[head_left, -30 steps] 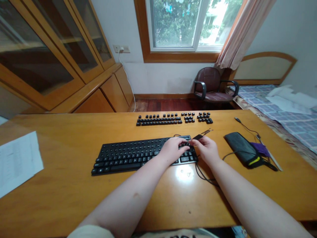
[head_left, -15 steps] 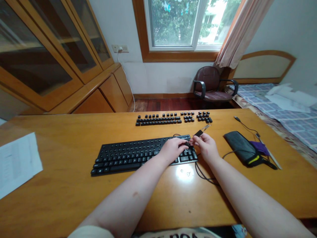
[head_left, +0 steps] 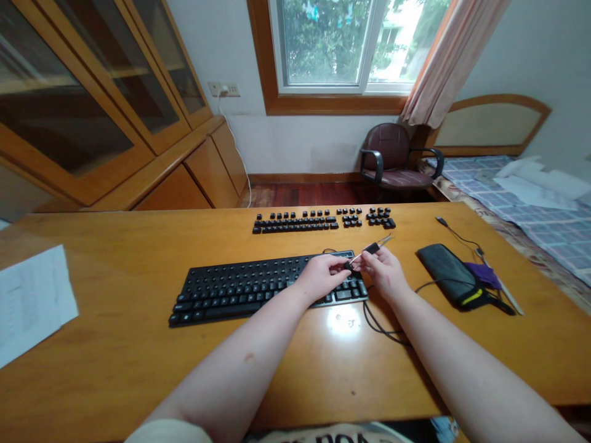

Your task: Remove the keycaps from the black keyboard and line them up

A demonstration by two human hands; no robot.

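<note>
A black keyboard (head_left: pixel 240 289) lies at a slight slant on the desk, its upper rows showing bare key stems and its lower rows still capped. Over its right end, my left hand (head_left: pixel 323 277) is closed, pinching a small black keycap (head_left: pixel 348 266) between thumb and fingers. My right hand (head_left: pixel 382 271) grips a wire keycap puller (head_left: pixel 371 248) with a black middle and thin metal wires at both ends. One wire end reaches to the keycap. The fingers partly hide the number pad beneath.
Loose keycaps (head_left: pixel 295 226) stand in rows along the desk's far edge. A dark zip pouch (head_left: pixel 450 274), a purple cloth (head_left: pixel 484 275) and a USB plug (head_left: pixel 442 221) lie to the right. A black cable (head_left: pixel 381 329) loops beside the keyboard. Papers (head_left: pixel 34 304) rest at the left.
The puller has tilted a little and its near wire now shows between the hands. The keycap is raised slightly into clearer view at my left fingertips.
</note>
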